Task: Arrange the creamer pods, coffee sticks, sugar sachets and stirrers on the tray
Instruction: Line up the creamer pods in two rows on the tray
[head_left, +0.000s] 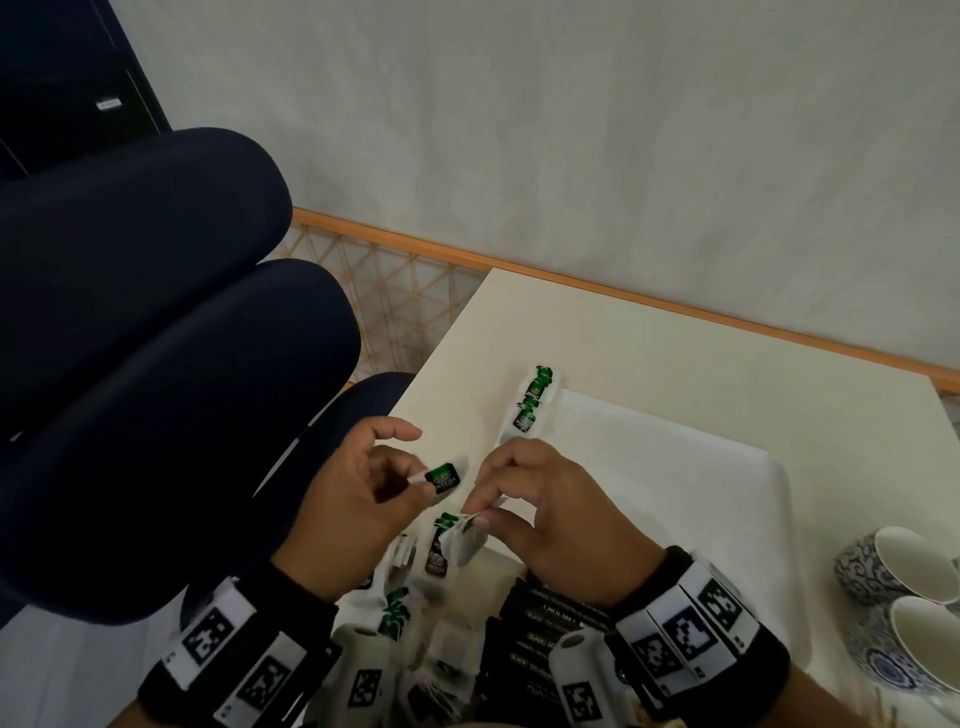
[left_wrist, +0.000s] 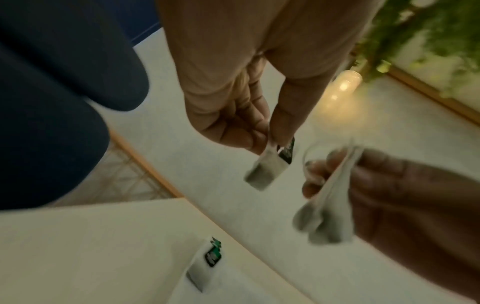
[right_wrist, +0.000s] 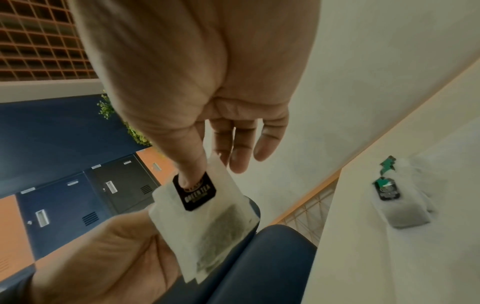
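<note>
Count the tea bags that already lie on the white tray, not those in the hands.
2. The far tea bag lies at the tray's far left corner; the near tea bag lies next to it, nearer the person. The left hand and right hand may hide others.

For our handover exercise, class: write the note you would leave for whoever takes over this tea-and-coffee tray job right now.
Left hand pinches one tea bag by its tag; right hand pinches a bunch of bags.
Done: two tea bags lie at the tray's far left edge.
Left: the heap of tea bags and the black coffee sticks near the wrists.
Creamer pods, sugar sachets and stirrers are not in view.
</note>
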